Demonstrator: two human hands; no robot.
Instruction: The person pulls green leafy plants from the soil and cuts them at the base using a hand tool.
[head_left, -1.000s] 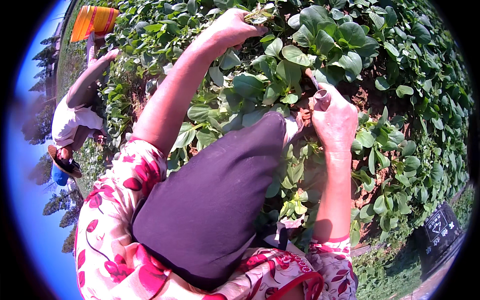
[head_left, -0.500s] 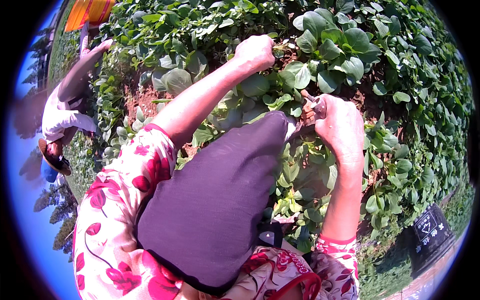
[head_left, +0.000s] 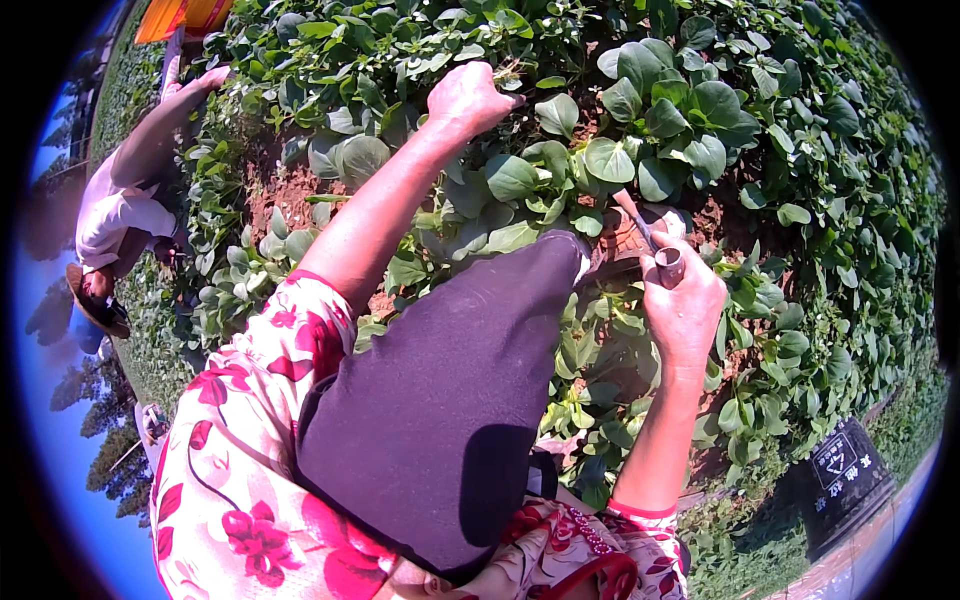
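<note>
My left hand (head_left: pixel 470 98) is closed in a fist above the leaves at the upper middle. Thin pale strands like roots, seemingly of a weed (head_left: pixel 510 72), stick out beside it. My right hand (head_left: pixel 685 315) grips a small metal hand tool (head_left: pixel 643 232) with a narrow brownish end and a round, hollow tube end. Its lower part is hidden in the fist. Just behind the tool shows my brown shoe (head_left: pixel 625 240), at the end of my dark trouser leg (head_left: pixel 430 370). Broad-leaved green plants (head_left: pixel 680 110) grow beyond both hands.
Dense low greenery (head_left: pixel 850 200) covers the right side, with reddish soil (head_left: pixel 285 195) between plants. Another person (head_left: pixel 125 215) in a hat bends over at the far left, near an orange-yellow item (head_left: pixel 185 18). A black sign or bag (head_left: pixel 845 480) lies at lower right.
My left hand has moved left and slightly up with the pale strands. My right hand has lowered and turned, bringing the tool's narrow end and tube end into plainer view.
</note>
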